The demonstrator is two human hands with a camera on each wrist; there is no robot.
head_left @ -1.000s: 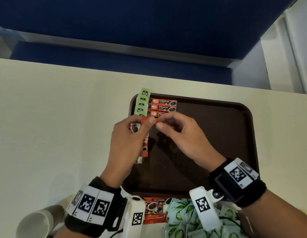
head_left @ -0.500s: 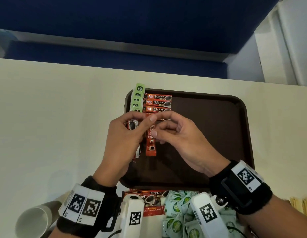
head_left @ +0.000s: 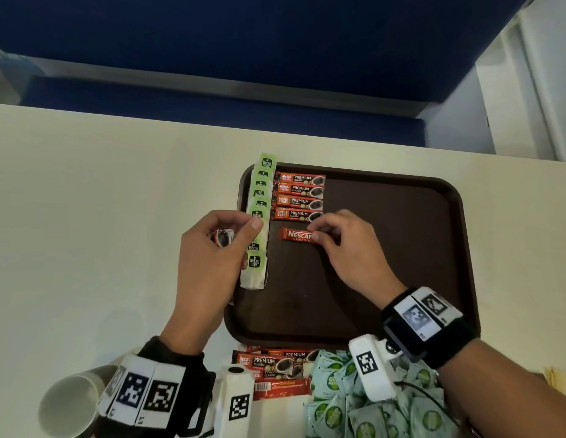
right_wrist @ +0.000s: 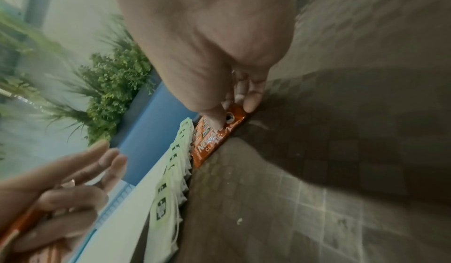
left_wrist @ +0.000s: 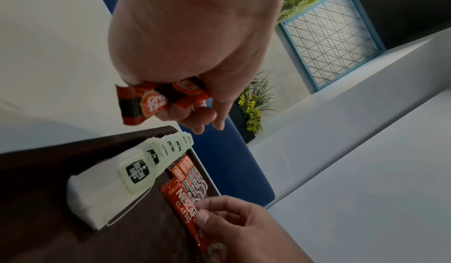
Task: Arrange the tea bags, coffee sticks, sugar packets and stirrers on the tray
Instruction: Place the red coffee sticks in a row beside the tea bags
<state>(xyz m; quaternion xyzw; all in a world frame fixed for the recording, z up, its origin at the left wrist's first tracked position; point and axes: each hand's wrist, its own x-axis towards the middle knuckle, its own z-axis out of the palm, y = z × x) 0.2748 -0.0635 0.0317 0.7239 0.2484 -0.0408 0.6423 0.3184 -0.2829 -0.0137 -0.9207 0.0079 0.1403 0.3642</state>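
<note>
We see the brown tray [head_left: 402,248] lying on the pale bench [head_left: 101,216]. Along its left edge runs a row of overlapping tea bags [head_left: 259,216], and just beside them four coffee sticks [head_left: 299,197] lie stacked in a column. Below that column, the right hand [head_left: 348,251] pinches the right end of a red coffee stick [head_left: 296,234] between thumb and fingers, its grip clamped on it as the stick lies flat on the tray. The left hand [head_left: 209,263] hovers over the tray's left rim, its grip curled around a bunch of coffee sticks [left_wrist: 158,101]; how many, we cannot quite tell. At the near edge of the bench we find loose coffee sticks [head_left: 275,368], a heap of green packets [head_left: 354,412] and a paper cup [head_left: 70,406].
</note>
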